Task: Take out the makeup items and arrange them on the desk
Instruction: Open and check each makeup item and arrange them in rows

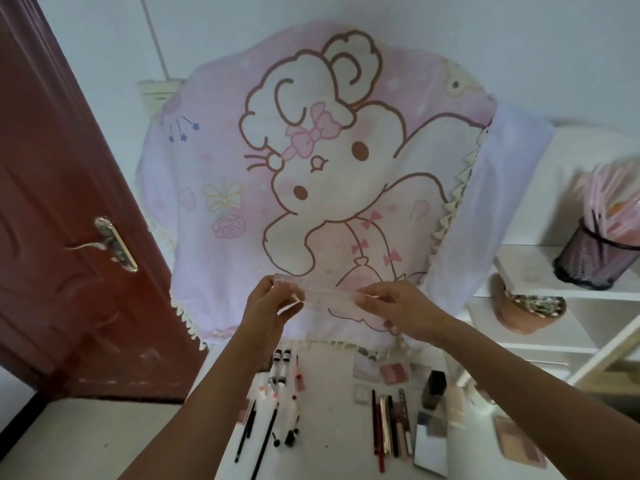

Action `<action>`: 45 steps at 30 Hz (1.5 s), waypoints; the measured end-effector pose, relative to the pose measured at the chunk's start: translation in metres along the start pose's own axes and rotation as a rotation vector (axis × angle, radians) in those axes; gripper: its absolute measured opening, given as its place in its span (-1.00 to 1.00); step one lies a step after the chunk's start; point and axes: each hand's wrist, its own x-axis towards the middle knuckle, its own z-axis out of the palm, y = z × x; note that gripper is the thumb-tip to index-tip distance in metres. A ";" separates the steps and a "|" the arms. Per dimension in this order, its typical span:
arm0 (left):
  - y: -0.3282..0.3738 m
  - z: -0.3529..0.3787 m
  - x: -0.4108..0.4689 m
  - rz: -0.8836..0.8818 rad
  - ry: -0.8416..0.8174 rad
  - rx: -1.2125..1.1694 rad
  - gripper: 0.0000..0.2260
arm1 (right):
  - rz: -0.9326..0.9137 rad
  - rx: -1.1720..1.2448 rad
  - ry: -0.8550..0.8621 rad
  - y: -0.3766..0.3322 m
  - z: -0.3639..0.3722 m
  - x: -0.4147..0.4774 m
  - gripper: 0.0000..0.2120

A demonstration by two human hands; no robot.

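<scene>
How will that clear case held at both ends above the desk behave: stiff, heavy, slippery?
Probably stiff: the clear case spans straight between the left hand and right hand without sagging. Likely light, since both hands merely pinch its ends. Its smooth plastic may be slippery.

A pale wall (104,46) runs behind everything, evenly lit. On the left stands a dark red-brown door (52,220) with a silver lever handle (112,244), above a light floor (79,441). A pink cartoon-rabbit cloth (346,188) with a fringed edge drapes over something tall at the back of the white table (332,431) — what it covers is hidden. White shelves (571,341) stand to the right.
</scene>
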 end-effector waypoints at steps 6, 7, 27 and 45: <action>-0.015 0.010 -0.007 -0.055 0.034 -0.037 -0.81 | -0.333 -0.268 0.065 0.020 0.002 0.001 -0.63; -0.018 0.011 -0.008 -0.056 0.038 -0.046 -0.77 | -0.379 -0.309 0.075 0.023 0.002 0.001 -0.61; -0.036 0.023 0.005 -0.218 0.267 0.150 -0.78 | -0.054 0.154 -0.019 0.013 -0.019 0.021 -0.89; -0.056 0.033 0.004 -0.106 0.247 0.399 -0.62 | -0.174 0.126 -0.032 0.029 -0.018 0.018 -0.92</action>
